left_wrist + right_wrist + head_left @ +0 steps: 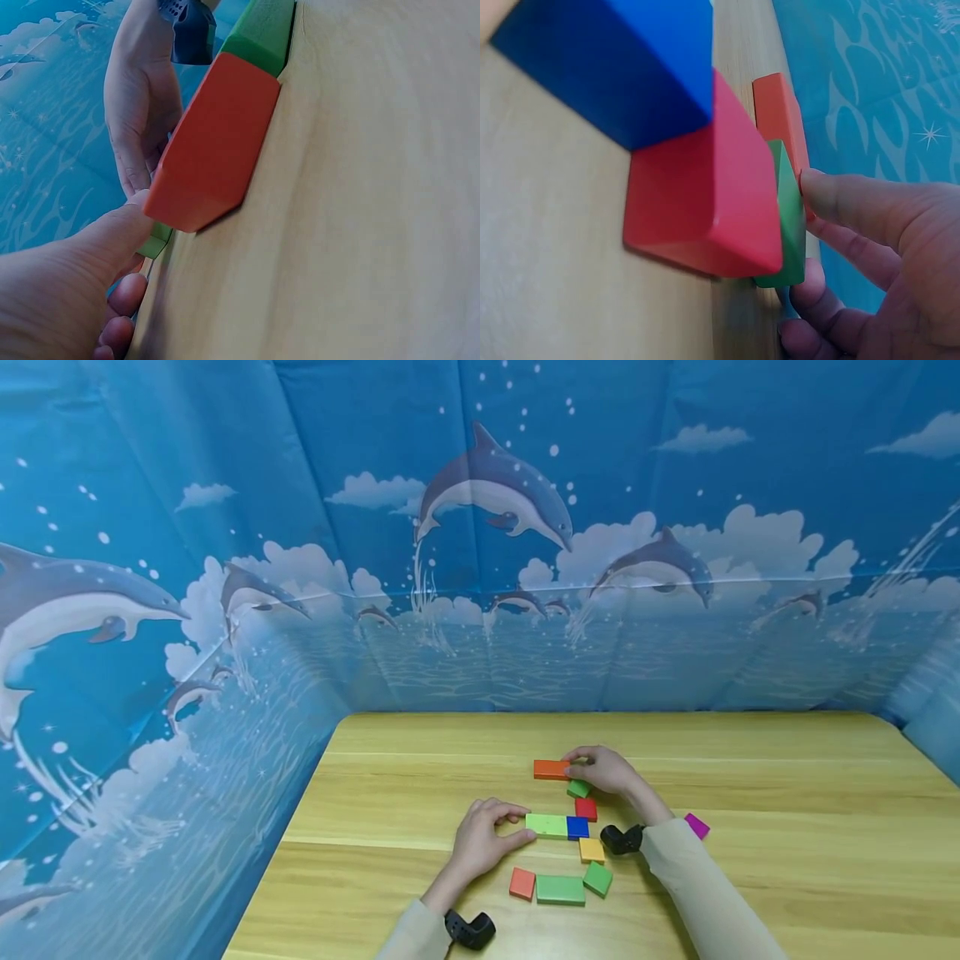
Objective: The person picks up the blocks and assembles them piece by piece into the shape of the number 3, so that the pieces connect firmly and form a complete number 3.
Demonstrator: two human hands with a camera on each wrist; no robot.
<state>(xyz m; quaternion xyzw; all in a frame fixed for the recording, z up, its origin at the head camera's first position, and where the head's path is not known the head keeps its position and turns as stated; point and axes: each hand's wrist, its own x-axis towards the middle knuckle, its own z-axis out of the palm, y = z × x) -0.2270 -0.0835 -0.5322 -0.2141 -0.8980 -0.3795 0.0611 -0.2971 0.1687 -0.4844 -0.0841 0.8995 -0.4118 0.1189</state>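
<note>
At the far end of an S-like line of wooden blocks, my right hand (606, 770) pinches the right end of a long orange block (551, 769) between thumb and fingers. A small green block (578, 788) adjoins it, then a red block (586, 810) and a blue block (577, 827). My left hand (480, 839) has thumb and index finger at the left end of a long light green block (546, 826), gripping its corners; this block abuts the blue one. In the left wrist view, a coral block (217, 142) partly hides that grip.
Nearer the front lie a yellow block (592, 850), a tilted green block (597, 878), a long green block (560, 890) and the coral block. A magenta block (697, 826) lies beside the right sleeve. The wooden table (810, 793) meets a dolphin-printed blue curtain (480, 652) at its back.
</note>
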